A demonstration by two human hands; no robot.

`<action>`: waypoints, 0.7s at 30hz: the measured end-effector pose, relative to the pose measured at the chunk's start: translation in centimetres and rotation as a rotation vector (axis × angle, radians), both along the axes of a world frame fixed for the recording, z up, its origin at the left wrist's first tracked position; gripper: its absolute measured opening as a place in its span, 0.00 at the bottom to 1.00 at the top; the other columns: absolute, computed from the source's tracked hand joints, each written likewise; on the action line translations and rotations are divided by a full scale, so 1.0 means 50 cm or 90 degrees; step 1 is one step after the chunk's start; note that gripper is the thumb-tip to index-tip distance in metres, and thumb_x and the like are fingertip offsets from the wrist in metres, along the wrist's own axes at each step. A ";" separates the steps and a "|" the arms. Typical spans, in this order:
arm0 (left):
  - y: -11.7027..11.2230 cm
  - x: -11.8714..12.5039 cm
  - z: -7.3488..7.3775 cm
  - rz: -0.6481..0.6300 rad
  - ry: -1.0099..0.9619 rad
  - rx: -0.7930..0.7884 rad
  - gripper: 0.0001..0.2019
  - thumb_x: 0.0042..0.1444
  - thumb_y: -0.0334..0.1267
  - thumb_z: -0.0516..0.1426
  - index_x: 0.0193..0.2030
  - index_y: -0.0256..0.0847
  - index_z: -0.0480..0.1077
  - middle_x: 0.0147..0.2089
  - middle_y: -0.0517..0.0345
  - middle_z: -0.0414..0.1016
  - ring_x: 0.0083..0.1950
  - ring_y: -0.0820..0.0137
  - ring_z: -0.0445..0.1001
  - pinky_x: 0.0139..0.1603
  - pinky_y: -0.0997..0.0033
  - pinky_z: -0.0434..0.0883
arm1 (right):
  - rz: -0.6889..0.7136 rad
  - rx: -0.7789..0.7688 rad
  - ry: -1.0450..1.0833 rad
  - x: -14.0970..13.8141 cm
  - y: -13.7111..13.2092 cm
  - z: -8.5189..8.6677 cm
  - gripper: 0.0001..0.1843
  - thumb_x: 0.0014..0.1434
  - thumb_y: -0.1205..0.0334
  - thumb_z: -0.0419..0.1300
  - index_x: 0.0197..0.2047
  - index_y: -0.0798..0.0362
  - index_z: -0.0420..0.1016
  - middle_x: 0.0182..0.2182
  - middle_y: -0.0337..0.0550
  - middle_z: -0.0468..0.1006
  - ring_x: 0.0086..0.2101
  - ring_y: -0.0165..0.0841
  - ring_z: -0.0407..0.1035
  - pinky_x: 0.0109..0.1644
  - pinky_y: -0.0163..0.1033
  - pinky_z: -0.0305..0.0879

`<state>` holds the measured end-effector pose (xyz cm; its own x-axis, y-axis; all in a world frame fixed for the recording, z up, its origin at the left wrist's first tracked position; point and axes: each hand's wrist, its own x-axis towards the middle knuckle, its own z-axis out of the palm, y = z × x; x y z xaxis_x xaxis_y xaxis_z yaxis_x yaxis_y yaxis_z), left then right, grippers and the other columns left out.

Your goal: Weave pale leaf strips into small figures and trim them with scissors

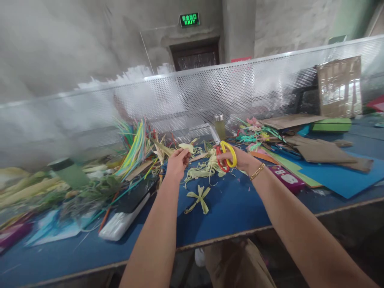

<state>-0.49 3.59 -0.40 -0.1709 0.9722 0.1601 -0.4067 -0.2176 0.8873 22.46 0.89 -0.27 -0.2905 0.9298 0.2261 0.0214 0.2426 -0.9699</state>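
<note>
My left hand (pixel 177 161) pinches a pale yellow-green piece of husk (pixel 186 147) between thumb and fingertips. In my right hand (pixel 240 158) is a pair of scissors (pixel 228 153) with one red and one yellow handle loop; its blades point up and away from me. Beneath and between my hands lies a heap of pale husk strips (pixel 204 169). Closer to me, a bow-like knotted husk piece (pixel 198 199) rests on the blue tabletop (pixel 231 208). My right wrist wears a gold bracelet.
Left are bundled coloured stems (pixel 135 146), a green-lidded bottle (pixel 69 175) and a white packet (pixel 120 222). Right are cardboard pieces (pixel 324 151), blue sheets (pixel 339 182) and a purple box (pixel 286 179). A glass bottle (pixel 220 128) stands before the perforated metal screen (pixel 192 100).
</note>
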 end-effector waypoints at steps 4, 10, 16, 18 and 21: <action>0.003 -0.010 0.003 0.034 -0.023 0.015 0.15 0.38 0.33 0.70 0.30 0.38 0.69 0.26 0.65 0.72 0.26 0.79 0.73 0.22 0.83 0.63 | 0.127 -0.086 -0.009 -0.051 -0.033 0.002 0.29 0.43 0.66 0.64 0.51 0.50 0.67 0.29 0.34 0.72 0.21 0.25 0.65 0.22 0.30 0.62; 0.003 -0.013 0.007 0.067 -0.071 0.020 0.13 0.42 0.31 0.68 0.32 0.38 0.69 0.28 0.64 0.73 0.28 0.79 0.74 0.23 0.85 0.64 | 0.085 -0.127 -0.079 -0.083 -0.042 -0.009 0.24 0.44 0.53 0.71 0.43 0.49 0.70 0.23 0.33 0.67 0.19 0.24 0.59 0.18 0.29 0.58; 0.002 -0.017 0.011 0.072 -0.102 0.021 0.12 0.42 0.29 0.68 0.32 0.38 0.70 0.27 0.63 0.74 0.27 0.79 0.74 0.24 0.84 0.66 | 0.108 -0.133 -0.052 -0.077 -0.045 -0.006 0.22 0.47 0.45 0.69 0.36 0.49 0.67 0.22 0.33 0.66 0.18 0.24 0.58 0.18 0.30 0.58; 0.002 -0.020 0.012 0.083 -0.124 0.021 0.13 0.42 0.29 0.68 0.33 0.38 0.70 0.27 0.63 0.74 0.27 0.79 0.74 0.24 0.84 0.66 | 0.126 -0.125 -0.069 -0.071 -0.047 -0.002 0.22 0.48 0.43 0.67 0.35 0.49 0.66 0.21 0.34 0.67 0.17 0.24 0.59 0.17 0.30 0.57; 0.002 -0.023 0.013 0.083 -0.137 0.020 0.12 0.43 0.29 0.67 0.34 0.37 0.70 0.26 0.63 0.73 0.26 0.79 0.74 0.23 0.84 0.66 | 0.132 -0.075 -0.115 -0.071 -0.050 0.000 0.23 0.50 0.40 0.65 0.34 0.51 0.66 0.21 0.35 0.68 0.16 0.24 0.59 0.15 0.30 0.55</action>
<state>-1.62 3.70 0.26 -0.3282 0.9347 0.1367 -0.5521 -0.3072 0.7751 18.93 -1.62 -0.29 -0.5023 0.8634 0.0472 0.1581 0.1454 -0.9767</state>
